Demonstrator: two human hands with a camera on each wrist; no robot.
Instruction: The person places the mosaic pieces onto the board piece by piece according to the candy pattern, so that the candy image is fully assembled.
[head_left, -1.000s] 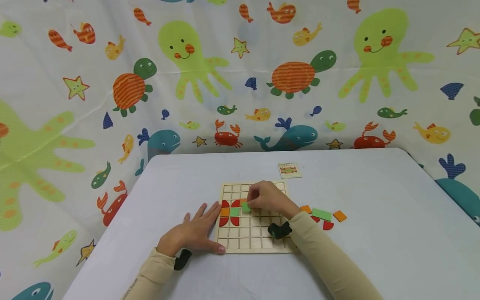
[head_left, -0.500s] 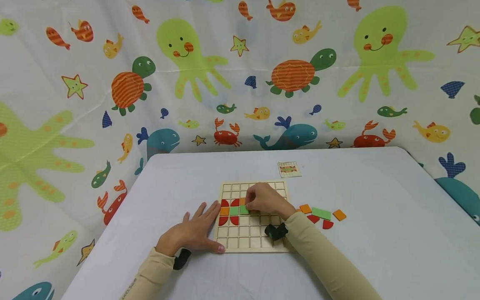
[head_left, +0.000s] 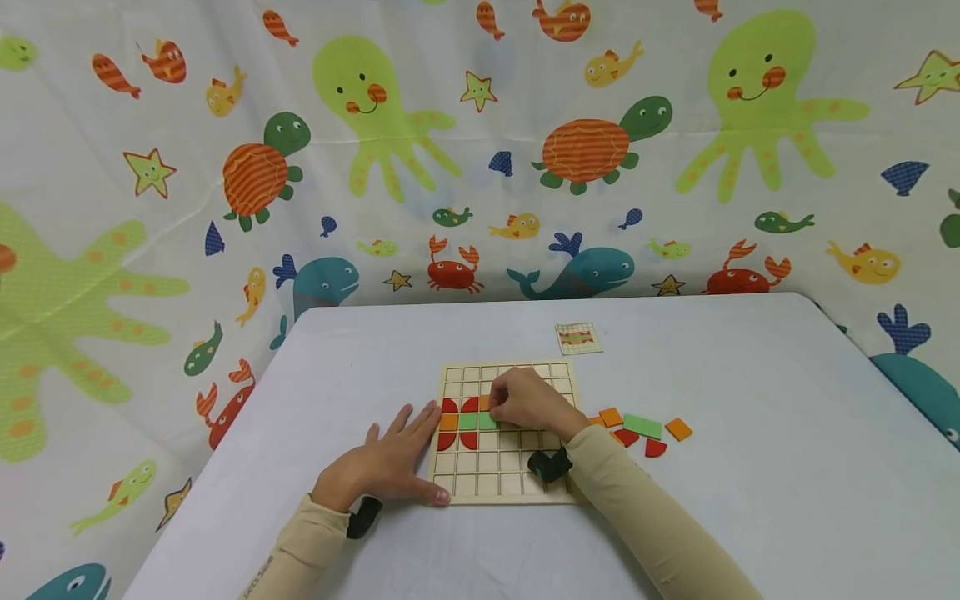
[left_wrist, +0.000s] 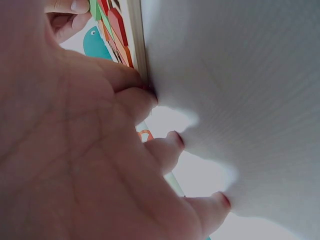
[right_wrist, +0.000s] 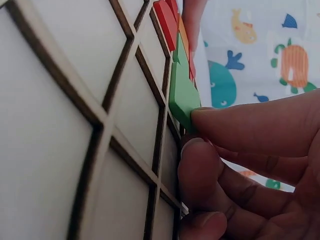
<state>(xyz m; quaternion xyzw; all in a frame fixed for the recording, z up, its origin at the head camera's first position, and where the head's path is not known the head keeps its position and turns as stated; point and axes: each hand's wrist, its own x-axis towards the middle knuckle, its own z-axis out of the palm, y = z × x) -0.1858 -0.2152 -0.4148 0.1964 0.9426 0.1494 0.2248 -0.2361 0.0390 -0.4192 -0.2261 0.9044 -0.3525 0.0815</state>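
A wooden grid board (head_left: pixel 510 487) lies on the white table. My right hand (head_left: pixel 532 400) is over its middle, pinching the edge of a green square tile (right_wrist: pixel 182 92) between thumb and index finger. That tile sits in line with another green tile (head_left: pixel 468 422) and an orange square tile (head_left: pixel 448 422) at the board's left. Red quarter-circle tiles (head_left: pixel 447 442) lie above and below this row. An orange tile (head_left: pixel 484 402) shows partly behind the right hand. My left hand (head_left: pixel 382 467) rests with spread fingers at the board's left edge, its thumb at the near corner.
To the right of the board are loose tiles: a green rectangle (head_left: pixel 642 427), orange squares (head_left: pixel 678 429) and red quarter circles (head_left: pixel 656 448). A small pattern card (head_left: pixel 578 337) lies beyond the board. Behind the table hangs a sea-animal cloth (head_left: pixel 480 150).
The green tile, tilted a second ago, now lies level in the row. My right hand has shifted slightly left and toward me with it. The left hand stays in place.
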